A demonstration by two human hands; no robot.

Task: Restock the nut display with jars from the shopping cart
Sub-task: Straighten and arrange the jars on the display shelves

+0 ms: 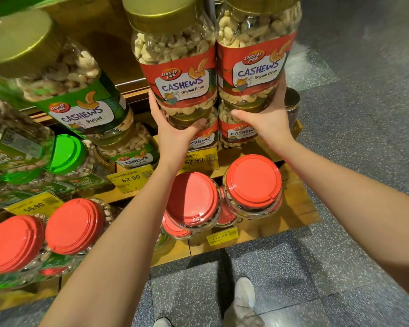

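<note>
Two tall clear cashew jars with red "Original Flavor" labels and gold lids stand side by side on top of lower jars on the wooden display. My left hand [175,123] grips the base of the left cashew jar [175,67]. My right hand [265,114] grips the base of the right cashew jar [255,55]. Under them stand two more red-label jars [236,133], partly hidden by my hands. The shopping cart is out of view.
Green-label salted cashew jars [76,90] are stacked to the left. Red-lidded jars [253,182] fill the lower tier, with green-lidded jars [66,154] at left. Yellow price tags [130,178] line the shelf edges. Speckled grey floor [352,114] lies to the right; my shoes stand below.
</note>
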